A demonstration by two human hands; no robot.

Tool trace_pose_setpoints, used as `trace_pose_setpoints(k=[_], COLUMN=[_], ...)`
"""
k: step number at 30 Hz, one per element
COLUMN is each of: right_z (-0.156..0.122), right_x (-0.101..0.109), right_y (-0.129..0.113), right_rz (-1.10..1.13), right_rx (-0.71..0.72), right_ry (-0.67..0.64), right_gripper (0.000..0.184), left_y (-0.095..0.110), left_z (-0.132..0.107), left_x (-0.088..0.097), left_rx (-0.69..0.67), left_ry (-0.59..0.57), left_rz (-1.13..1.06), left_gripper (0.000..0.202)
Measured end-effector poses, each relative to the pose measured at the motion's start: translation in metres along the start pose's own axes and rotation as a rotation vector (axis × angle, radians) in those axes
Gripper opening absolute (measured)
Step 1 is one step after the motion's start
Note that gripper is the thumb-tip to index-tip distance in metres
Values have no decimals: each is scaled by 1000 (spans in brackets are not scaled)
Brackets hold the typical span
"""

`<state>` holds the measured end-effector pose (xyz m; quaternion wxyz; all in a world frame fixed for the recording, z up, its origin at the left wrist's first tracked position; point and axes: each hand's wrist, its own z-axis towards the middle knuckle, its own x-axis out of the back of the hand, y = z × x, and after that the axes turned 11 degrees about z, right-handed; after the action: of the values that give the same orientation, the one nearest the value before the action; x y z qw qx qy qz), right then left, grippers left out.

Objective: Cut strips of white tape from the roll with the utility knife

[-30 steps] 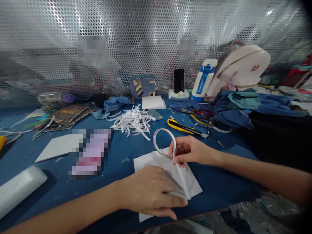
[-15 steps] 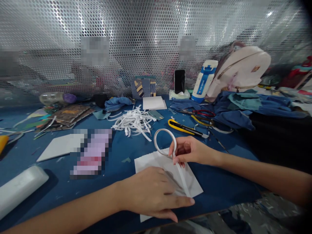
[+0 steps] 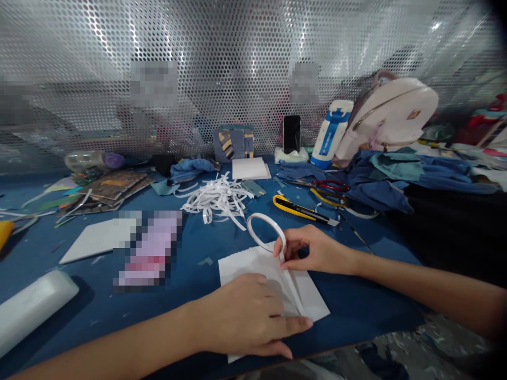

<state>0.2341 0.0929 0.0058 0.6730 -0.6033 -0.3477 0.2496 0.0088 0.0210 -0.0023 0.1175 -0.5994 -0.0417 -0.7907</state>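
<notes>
The roll of tape (image 3: 273, 225) is pinched between thumb and fingers of the right hand (image 3: 315, 250) and held on edge above the white paper (image 3: 241, 262). A strip (image 3: 293, 293) is stretched from it towards the forefinger of the left hand (image 3: 247, 316), which is laid flat on the paper, fingers partly spread. Beyond them, a yellow cutter (image 3: 297, 207) is seen on the blue table (image 3: 190, 258).

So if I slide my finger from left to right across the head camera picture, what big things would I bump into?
Long white case, purple blurred item, heap of white strips, roll of white tape, right hand, pale pink backpack.
</notes>
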Motion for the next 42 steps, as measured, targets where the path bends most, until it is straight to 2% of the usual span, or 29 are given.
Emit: trace_pose_setpoints(k=[6,10,19,27,42], right_z=[0,2,0,2,2], right_x=[-1,-1,-3,-2,-4], right_y=[-7,-4,6,8,9], right_rz=[-304,-344,-244,-156,-172], right_rx=[215,306,204,143,76], right_ry=[0,19,89,79,38], right_gripper=[17,12,16,16,17], left_y=[1,1,1,1,0], left_z=[0,-1,-1,-1,0], left_x=[3,2,1,1,-2], left_rx=[4,6,-7,-4,3], left_ry=[-49,-69,-74,-75,-47], left_rz=[20,26,20,9,-7], left_gripper=[38,39,39,39,37])
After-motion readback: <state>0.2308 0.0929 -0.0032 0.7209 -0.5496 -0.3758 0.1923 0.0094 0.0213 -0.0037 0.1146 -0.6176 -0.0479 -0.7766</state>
